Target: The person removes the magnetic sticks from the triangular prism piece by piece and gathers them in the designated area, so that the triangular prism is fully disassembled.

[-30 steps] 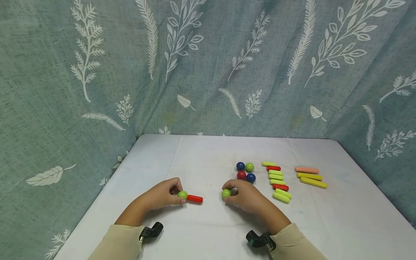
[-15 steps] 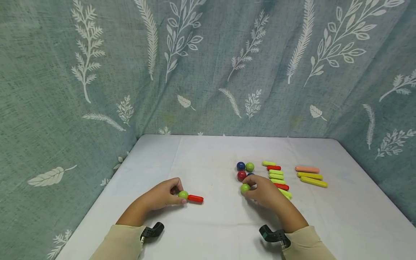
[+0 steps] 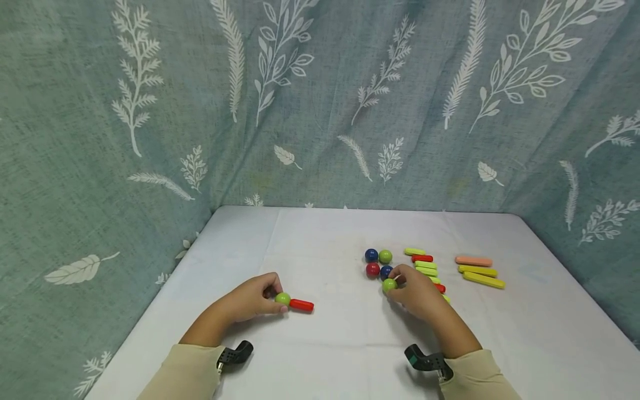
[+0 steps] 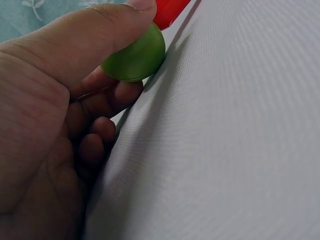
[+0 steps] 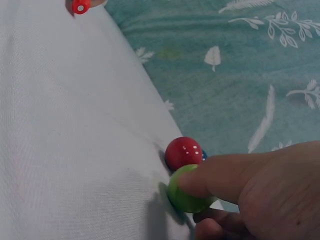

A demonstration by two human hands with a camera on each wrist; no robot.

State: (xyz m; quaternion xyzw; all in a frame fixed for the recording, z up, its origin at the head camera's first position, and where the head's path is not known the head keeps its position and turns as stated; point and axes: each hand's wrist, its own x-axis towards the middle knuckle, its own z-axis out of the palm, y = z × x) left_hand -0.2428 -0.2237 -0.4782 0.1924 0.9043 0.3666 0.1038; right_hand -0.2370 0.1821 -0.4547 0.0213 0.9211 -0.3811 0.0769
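On the left, my left hand (image 3: 255, 298) pinches a green ball (image 3: 282, 299) between thumb and fingers. A short red stick (image 3: 302, 305) lies end-on against that ball, pointing right; its near end also shows in the left wrist view. My right hand (image 3: 419, 291) grips another green ball (image 3: 389, 285) just in front of a dark blue ball (image 3: 386, 271). Beside that blue ball lies a red ball (image 3: 372, 270). In the right wrist view the held green ball (image 5: 187, 192) overlaps the red ball (image 5: 183, 153), so I cannot tell whether they touch.
Behind these sit another blue ball (image 3: 371, 255) and a green ball (image 3: 385, 256). A column of short yellow-green and red sticks (image 3: 426, 265) is partly hidden by my right hand. Farther right lie an orange stick (image 3: 473, 260) and two yellow sticks (image 3: 483, 279) on the white-covered table (image 3: 320, 361).
My right hand has carried its green ball right and away from me, up to the group of balls. The left hand stays in place, holding its ball against the red stick.
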